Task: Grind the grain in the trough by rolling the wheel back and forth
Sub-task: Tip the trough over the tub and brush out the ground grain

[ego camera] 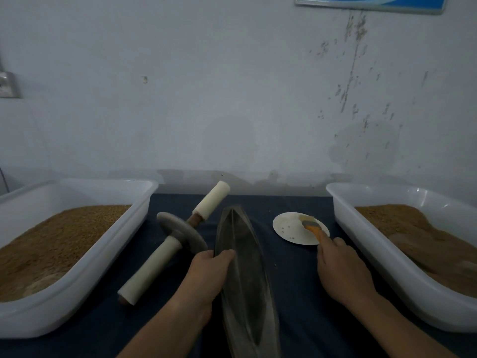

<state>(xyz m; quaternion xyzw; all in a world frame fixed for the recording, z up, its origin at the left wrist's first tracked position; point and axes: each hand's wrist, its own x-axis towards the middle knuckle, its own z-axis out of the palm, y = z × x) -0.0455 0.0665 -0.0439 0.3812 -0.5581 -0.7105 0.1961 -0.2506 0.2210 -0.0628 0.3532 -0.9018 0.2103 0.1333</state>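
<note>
A long dark boat-shaped trough lies lengthwise in the middle of the dark blue cloth. My left hand grips its left rim, thumb inside the channel. The grinding wheel, a grey stone disc on an axle with two white-wrapped handles, lies tilted on the cloth to the left of the trough, untouched. My right hand holds the orange handle of a small brush, whose bristles rest on a white paper plate. I see no clear grain inside the trough.
A white plastic tub of brown grain stands at the left. A second white tub with finer brown material stands at the right. A scuffed white wall rises right behind the table.
</note>
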